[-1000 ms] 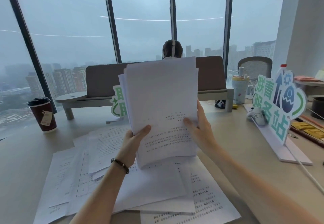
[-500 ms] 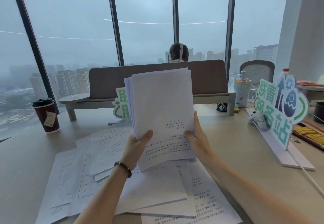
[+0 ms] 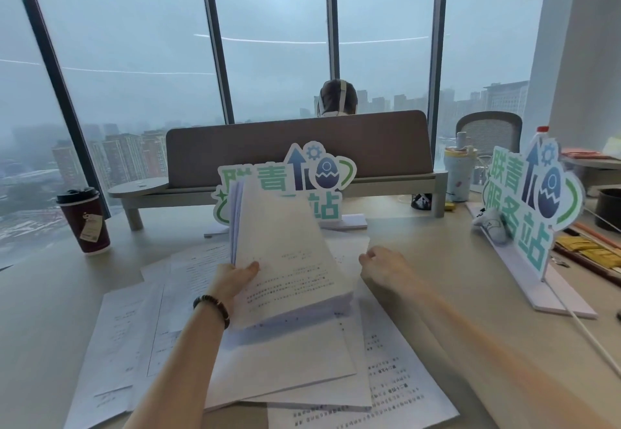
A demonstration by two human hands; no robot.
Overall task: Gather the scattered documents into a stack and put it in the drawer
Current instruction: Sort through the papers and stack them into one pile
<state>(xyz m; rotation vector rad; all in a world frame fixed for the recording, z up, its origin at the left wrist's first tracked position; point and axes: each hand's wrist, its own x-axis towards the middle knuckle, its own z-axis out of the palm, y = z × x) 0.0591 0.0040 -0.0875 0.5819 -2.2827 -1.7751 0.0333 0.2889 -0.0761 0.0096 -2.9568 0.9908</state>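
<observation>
Many loose sheets lie spread on the pale desk, overlapping each other, in front of the person. At the far left a dark red paper cup with a black lid stands upright near the window, well apart from the papers. Behind it a grey shelf on legs carries a brown divider panel, and the top of another person's head shows over it.

The left hand, with a dark bead bracelet on the wrist, grips the stack of documents at its left edge: the thumb lies on the top page and the fingers go under, where I cannot see them. The stack is tilted, its far end raised in the air and its near edge resting on the loose sheets. Behind the stack stands a green sign with an arrow and an egg.

The right hand is just beside the right edge of the stack and holds nothing; its fingers are loosely curled. Whether it touches the paper I cannot tell, because the hand is blurred.

To the right stand a pale blue tumbler, a second green sign on a white base, and a mesh chair. No drawer is visible.
</observation>
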